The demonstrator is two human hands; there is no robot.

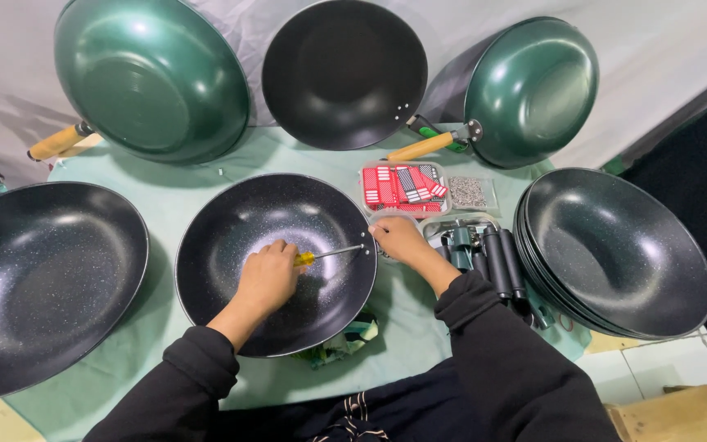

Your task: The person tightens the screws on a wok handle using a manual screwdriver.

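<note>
Green cloth (206, 184) covers my table. At frame centre sits a black wok (276, 263); my left hand (268, 277) grips a yellow-handled screwdriver (327, 254) inside it, my right hand (398, 239) pinching its rim, fingers together.

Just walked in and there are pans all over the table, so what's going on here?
A person in dark sleeves works at a table covered in green cloth. The left hand holds a yellow-handled screwdriver inside a dark speckled wok, its tip at the right rim. The right hand rests at that rim from outside. A stack of woks sits to the right, with black handles beside it.
</note>
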